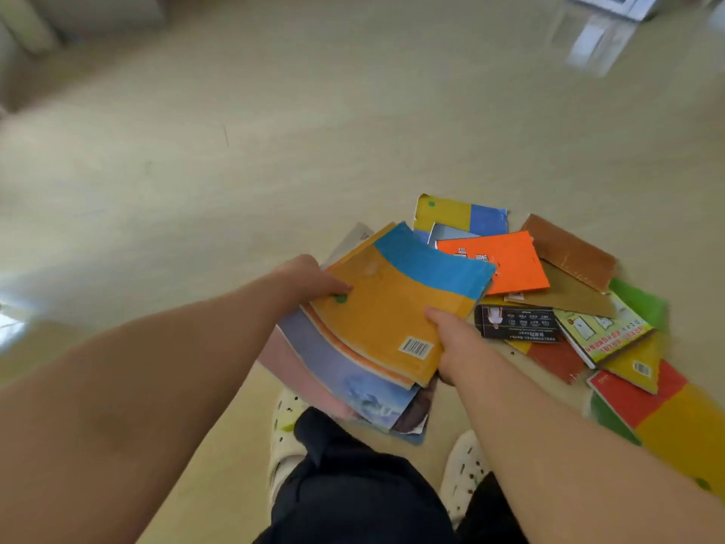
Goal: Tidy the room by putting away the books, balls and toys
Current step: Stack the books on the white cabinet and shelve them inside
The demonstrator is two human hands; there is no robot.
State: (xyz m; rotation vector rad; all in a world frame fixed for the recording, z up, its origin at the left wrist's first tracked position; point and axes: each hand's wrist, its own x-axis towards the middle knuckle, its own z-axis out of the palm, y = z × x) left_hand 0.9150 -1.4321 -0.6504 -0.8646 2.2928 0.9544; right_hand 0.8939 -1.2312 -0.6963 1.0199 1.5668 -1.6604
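A stack of thin books is held above the floor, topped by an orange and blue book (396, 304) with a barcode. My left hand (310, 276) grips the stack's left edge, thumb on the top cover. My right hand (455, 343) grips the stack's near right corner, thumb on top. Under the top book lie a bluish book (345, 367) and a pink one. More books lie scattered on the floor to the right: an orange book (506, 261), a yellow and blue book (459, 214), a brown book (569, 249), a black book (518, 321) and a red and yellow book (667, 406).
The pale floor (274, 131) stretches away to the left and ahead. My feet in white perforated clogs (286, 437) stand just below the stack. A blurred white and blue object (604, 29) sits at the far top right. Grey furniture (78, 13) lines the top left.
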